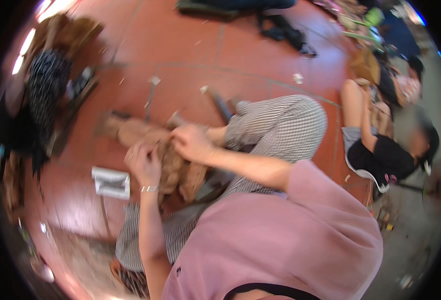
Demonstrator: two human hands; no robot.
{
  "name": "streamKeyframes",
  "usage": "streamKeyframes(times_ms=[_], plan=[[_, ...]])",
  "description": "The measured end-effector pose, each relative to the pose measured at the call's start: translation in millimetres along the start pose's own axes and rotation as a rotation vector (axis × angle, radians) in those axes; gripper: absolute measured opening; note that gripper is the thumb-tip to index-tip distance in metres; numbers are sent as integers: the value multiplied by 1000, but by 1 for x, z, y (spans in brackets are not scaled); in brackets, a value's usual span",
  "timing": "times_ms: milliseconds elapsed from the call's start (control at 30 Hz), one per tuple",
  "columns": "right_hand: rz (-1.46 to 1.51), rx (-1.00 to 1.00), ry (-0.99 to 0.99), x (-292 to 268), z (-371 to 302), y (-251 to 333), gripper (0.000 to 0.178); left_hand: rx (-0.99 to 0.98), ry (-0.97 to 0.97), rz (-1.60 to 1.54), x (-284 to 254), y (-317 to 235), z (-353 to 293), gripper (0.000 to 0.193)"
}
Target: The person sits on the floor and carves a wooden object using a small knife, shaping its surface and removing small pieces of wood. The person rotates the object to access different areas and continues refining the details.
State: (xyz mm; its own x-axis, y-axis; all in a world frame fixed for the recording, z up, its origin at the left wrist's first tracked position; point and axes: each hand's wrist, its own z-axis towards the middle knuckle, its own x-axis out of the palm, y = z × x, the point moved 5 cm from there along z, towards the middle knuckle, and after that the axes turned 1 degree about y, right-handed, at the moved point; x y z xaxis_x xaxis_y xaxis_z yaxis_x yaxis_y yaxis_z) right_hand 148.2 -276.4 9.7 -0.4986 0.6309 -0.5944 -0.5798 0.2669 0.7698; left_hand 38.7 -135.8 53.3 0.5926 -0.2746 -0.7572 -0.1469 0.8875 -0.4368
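A brown carved wooden piece (173,172) lies between my bent legs, over the tiled floor. My left hand (144,162) is on its left side, fingers curled in and closed beside the wood. Across from it, my right hand (193,142) bends down with fingers pinched together at the top of the carving. Whatever small thing the fingers hold is blurred and hidden. A longer brown wooden part (130,131) stretches away to the far left of my hands.
A white sheet with a dark picture (111,183) lies left of the carving. Beyond my right knee is a dark bar-like tool (220,105). People sit at the left (40,100) and right (388,155). A black strapped item (283,32) lies on the far floor, with scattered chips.
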Motion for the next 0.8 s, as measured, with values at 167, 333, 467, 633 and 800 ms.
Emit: streamKeyframes(times_ms=[167,333,467,633,800], plan=[[101,55,62,0,0,-4,18,-130,54,-100,-17,21,-35,18],[14,69,114,2,1,6,18,-183,4,-22,2,10,-17,17],[71,45,85,-3,-3,3,16,-190,18,67,-4,-1,-21,18],[19,56,134,-1,0,2,19,-233,-24,4,-10,6,-39,15],[68,81,110,0,1,3,16,-219,-62,117,0,-5,-13,14]])
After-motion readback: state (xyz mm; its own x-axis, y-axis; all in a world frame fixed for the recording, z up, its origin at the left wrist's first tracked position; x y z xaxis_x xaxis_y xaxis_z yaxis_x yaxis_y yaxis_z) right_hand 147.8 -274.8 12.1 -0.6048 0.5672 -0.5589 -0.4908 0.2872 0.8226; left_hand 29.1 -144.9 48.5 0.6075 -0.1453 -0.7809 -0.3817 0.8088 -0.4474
